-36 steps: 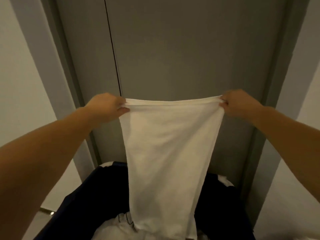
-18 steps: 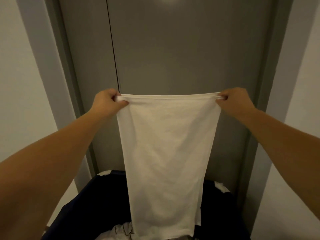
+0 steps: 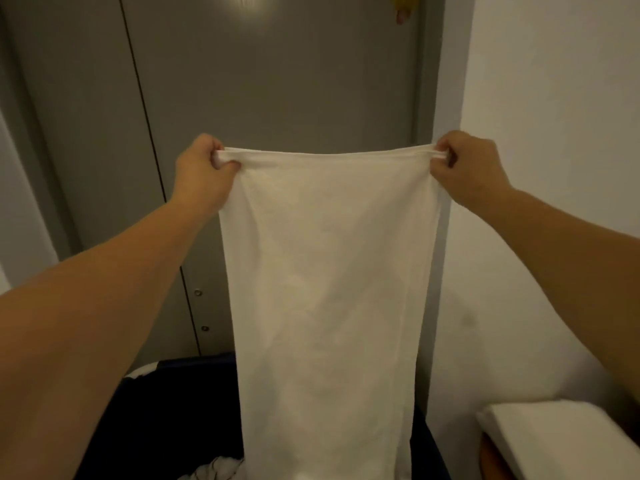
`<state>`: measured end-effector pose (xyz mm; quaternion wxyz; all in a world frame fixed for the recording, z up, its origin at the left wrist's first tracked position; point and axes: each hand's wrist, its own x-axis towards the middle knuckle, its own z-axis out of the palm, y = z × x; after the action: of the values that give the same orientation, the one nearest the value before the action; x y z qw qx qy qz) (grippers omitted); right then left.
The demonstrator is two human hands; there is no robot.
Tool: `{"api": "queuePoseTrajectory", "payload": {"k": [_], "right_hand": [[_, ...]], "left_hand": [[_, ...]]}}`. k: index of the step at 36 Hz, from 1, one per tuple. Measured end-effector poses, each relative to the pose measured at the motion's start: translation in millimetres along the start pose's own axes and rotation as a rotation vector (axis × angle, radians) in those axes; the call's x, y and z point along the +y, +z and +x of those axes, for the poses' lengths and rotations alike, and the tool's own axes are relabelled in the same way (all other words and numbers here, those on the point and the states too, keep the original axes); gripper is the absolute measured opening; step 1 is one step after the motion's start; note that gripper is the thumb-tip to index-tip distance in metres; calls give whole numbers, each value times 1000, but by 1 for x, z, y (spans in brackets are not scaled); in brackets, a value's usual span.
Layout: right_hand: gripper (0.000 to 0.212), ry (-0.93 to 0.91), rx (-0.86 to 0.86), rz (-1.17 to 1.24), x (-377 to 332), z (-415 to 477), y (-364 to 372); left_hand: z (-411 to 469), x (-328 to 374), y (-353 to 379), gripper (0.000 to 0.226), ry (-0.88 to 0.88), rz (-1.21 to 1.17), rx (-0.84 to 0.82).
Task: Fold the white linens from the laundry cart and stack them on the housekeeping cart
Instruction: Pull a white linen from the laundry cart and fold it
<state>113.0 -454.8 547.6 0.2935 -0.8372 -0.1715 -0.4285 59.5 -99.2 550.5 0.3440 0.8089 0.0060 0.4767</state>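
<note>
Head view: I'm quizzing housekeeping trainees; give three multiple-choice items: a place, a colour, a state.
1. Where is the folded white stack? A lower right; B upper left; C top centre.
2. What colour is the laundry cart? A red; B dark navy; C yellow.
3. How is the white linen held? A by one hand; B lying crumpled; C stretched between both hands.
A: it sits lower right. B: its fabric looks navy. C: left hand and right hand each pinch a top corner.
</note>
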Motion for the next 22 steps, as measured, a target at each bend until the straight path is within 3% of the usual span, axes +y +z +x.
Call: {"api": "queuePoseTrajectory", "payload": {"k": [3,8,12,19,22], "right_hand": [[11,-12,46,-5,13,-2,-41],[41,15,83,-100,43,-6,-120],[24,-3,79,-148,76,-10,-183],[21,158,76,-90,120,-29,-286],[32,224,46,-120,134,-37,-321]], "left_hand": [[-8,39,2,13,26,-38,-2],[-31,122,9,16,52,-73,30],[-58,191,20,22,80,-52,66],[-107,288,47,17,145,-50,81],[-128,315,57,16,135,-16,44]]}}
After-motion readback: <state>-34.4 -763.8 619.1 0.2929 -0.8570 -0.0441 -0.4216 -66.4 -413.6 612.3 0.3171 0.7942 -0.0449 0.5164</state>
